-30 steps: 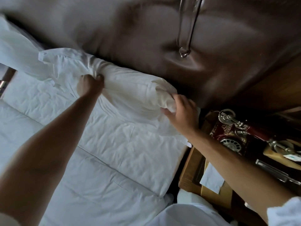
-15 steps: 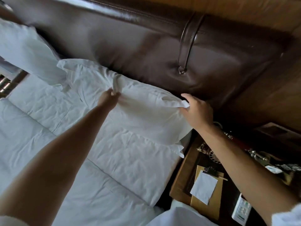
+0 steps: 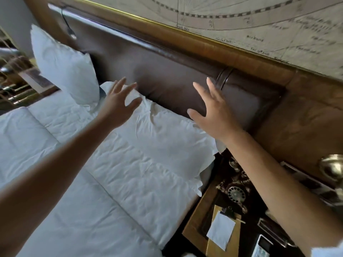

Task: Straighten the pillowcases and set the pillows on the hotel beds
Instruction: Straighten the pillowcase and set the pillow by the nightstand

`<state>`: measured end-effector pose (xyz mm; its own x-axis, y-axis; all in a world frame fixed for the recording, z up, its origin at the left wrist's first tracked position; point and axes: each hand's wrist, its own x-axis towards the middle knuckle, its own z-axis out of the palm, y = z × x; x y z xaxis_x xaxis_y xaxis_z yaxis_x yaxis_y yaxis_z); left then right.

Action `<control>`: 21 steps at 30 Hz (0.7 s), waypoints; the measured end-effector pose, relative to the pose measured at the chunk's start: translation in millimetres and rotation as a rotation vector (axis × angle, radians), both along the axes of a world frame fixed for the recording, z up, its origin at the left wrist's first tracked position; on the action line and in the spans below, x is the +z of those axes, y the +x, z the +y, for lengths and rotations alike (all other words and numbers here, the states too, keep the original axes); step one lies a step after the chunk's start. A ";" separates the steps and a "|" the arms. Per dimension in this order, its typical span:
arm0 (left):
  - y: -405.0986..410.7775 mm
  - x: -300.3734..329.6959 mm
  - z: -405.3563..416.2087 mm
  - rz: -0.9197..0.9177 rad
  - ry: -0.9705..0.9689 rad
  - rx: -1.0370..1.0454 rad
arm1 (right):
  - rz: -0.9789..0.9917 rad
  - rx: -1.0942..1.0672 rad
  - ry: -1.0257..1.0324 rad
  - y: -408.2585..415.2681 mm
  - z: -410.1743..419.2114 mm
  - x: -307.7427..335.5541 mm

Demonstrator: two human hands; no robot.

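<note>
A white pillow [image 3: 163, 130] in a creased pillowcase lies flat at the head of the bed, against the dark brown leather headboard [image 3: 167, 75]. My left hand [image 3: 118, 102] hovers over its far left corner with fingers spread, holding nothing. My right hand [image 3: 215, 110] is raised over the pillow's right end, fingers straight and apart, in front of the headboard. A second white pillow [image 3: 65, 69] leans upright against the headboard at the far left. A white duvet [image 3: 74, 182] covers the bed below.
A wooden nightstand [image 3: 193, 221] stands right of the bed with an ornate rotary telephone [image 3: 235, 191], a notepad [image 3: 220, 230] and a remote [image 3: 261, 245]. A brass lamp base [image 3: 332, 167] is at far right. A framed map [image 3: 259, 21] hangs above the headboard.
Both hands have let go of the pillow and lifted off it with fingers spread. The pillow now lies flat against the headboard. My view has tilted up.
</note>
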<state>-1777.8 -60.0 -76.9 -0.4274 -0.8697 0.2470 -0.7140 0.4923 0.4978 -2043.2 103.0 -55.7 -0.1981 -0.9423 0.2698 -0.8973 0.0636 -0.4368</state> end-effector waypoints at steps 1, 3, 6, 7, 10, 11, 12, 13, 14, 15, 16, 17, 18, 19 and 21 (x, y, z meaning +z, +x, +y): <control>8.6 14.3 12.9 0.015 -0.044 -0.018 | 0.010 0.009 -0.022 8.0 9.1 13.5; 27.9 39.6 37.3 0.030 -0.122 -0.053 | 0.025 0.022 -0.072 24.6 28.8 38.9; 51.8 72.3 73.8 0.043 -0.212 -0.088 | 0.056 0.017 -0.141 50.0 62.0 73.3; 59.0 81.9 86.2 0.044 -0.248 -0.093 | 0.068 0.019 -0.160 58.7 73.0 83.0; 81.0 105.4 119.3 0.064 -0.371 -0.121 | 0.083 0.027 -0.216 83.1 103.0 110.5; 88.4 112.1 127.6 0.078 -0.417 -0.133 | 0.084 0.029 -0.237 89.9 112.0 118.8; 95.6 118.3 134.4 0.093 -0.462 -0.140 | 0.081 0.031 -0.254 96.1 120.2 126.5; 102.3 124.1 140.5 0.108 -0.507 -0.140 | 0.074 0.034 -0.269 102.0 127.9 133.8; 108.2 129.7 146.3 0.122 -0.550 -0.137 | 0.069 0.035 -0.284 107.1 134.7 140.5; 114.2 134.9 151.8 0.133 -0.589 -0.134 | 0.071 0.035 -0.300 112.0 141.0 146.9; 119.9 139.7 157.4 0.139 -0.626 -0.131 | 0.082 0.034 -0.320 116.4 146.5 152.7; 125.5 144.6 162.8 0.141 -0.664 -0.124 | 0.101 0.035 -0.345 119.9 151.2 158.2; 131.4 149.0 168.2 0.144 -0.699 -0.114 | 0.127 0.039 -0.369 123.3 155.6 163.4; 137.3 152.7 173.7 0.148 -0.725 -0.100 | 0.155 0.047 -0.391 126.5 159.6 168.3; 147.9 158.2 185.3 0.143 -0.745 -0.062 | 0.198 0.072 -0.423 131.8 165.9 174.8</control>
<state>-1629.9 125.3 81.3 -0.3898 -0.4263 0.8162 -0.6274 0.7718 0.1035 -1911.3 268.9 119.2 -0.0428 -0.7511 0.6588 -0.9615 -0.1481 -0.2313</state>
